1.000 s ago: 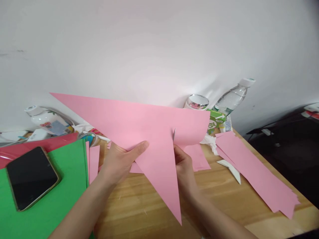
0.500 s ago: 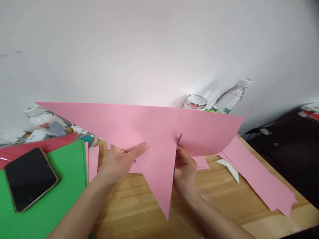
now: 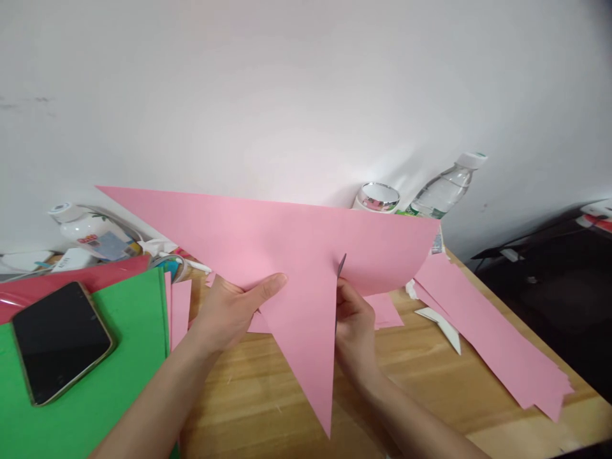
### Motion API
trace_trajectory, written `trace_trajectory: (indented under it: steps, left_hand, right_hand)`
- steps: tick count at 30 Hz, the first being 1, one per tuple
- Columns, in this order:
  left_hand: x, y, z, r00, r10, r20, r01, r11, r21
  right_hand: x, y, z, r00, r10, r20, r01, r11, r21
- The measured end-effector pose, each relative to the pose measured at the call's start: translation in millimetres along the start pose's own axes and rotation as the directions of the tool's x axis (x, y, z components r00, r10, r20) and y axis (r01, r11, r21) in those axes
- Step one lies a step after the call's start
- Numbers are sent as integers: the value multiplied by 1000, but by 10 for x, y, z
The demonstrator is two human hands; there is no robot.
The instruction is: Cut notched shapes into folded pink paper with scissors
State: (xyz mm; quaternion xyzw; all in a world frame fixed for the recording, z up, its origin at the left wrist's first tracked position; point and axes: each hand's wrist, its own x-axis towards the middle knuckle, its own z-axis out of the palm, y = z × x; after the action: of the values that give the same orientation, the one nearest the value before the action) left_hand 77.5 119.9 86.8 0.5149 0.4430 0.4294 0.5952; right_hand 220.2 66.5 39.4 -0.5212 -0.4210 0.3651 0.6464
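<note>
A large sheet of pink paper (image 3: 287, 242) is held up above the table, with a long pointed flap hanging down at its middle. My left hand (image 3: 234, 309) grips its lower edge, thumb on the near face and fingers behind. My right hand (image 3: 356, 325) is closed beside the flap's right edge, partly behind the paper. From it a dark scissor blade (image 3: 342, 264) pokes up at the top of the cut; the handles and the rest of the scissors are hidden by the hand and the sheet.
A phone (image 3: 62, 344) lies on green sheets (image 3: 138, 319) at left, near a white bottle (image 3: 93, 233). Pink strips (image 3: 492, 338) and a folded white paper piece (image 3: 442, 328) lie at right. A silver-rimmed cup (image 3: 377, 196) and a water bottle (image 3: 447, 185) stand by the wall.
The paper's left and right tips have swung inward, and the hanging flap's point has dropped slightly and shifted right. Both hands keep nearly the same places, with the scissors still at the cut.
</note>
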Motion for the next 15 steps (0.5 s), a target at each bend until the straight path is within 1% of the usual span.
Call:
trace_trajectory:
  steps: [7, 12, 15]
  left_hand:
    - [-10, 9, 1, 1000, -1, -2, 1, 1000, -14]
    - [-10, 4, -7, 998, -22, -57, 25, 999, 48]
    - [-10, 9, -7, 999, -4, -41, 5, 1000, 31]
  right_hand:
    - [10, -25, 6, 1000, 20, -4, -20, 1000, 1]
    - [4, -32, 9, 1000, 17, -5, -17, 1000, 14]
    - [1, -15, 11, 1000, 27, -1, -27, 999, 23]
